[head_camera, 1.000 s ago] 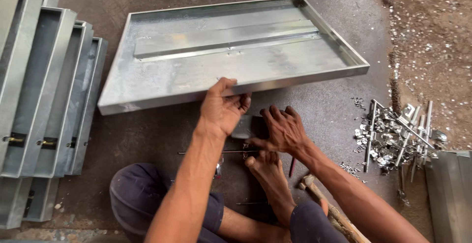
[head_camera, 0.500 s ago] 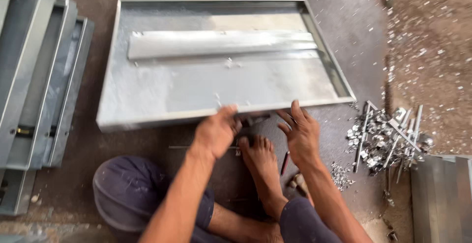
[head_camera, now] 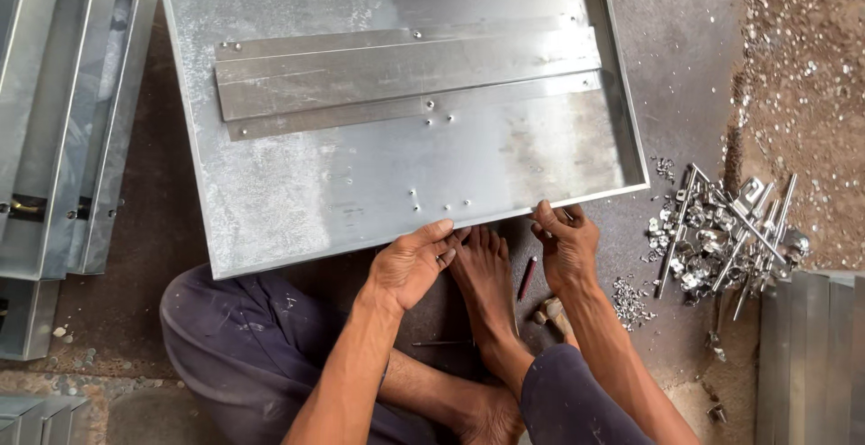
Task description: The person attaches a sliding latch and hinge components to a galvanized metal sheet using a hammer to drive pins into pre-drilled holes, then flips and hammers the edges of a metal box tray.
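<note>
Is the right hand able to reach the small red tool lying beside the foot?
Probably yes: the right hand grips the tray edge just above the red tool, with nothing between them.

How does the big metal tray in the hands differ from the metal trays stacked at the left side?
The big metal tray lies wide open, showing its floor with riveted strips; the stacked trays are narrower and overlap, partly covering one another. The left hand and right hand grip the big tray's near edge; nothing touches the stack. Both are dull grey sheet metal.
</note>
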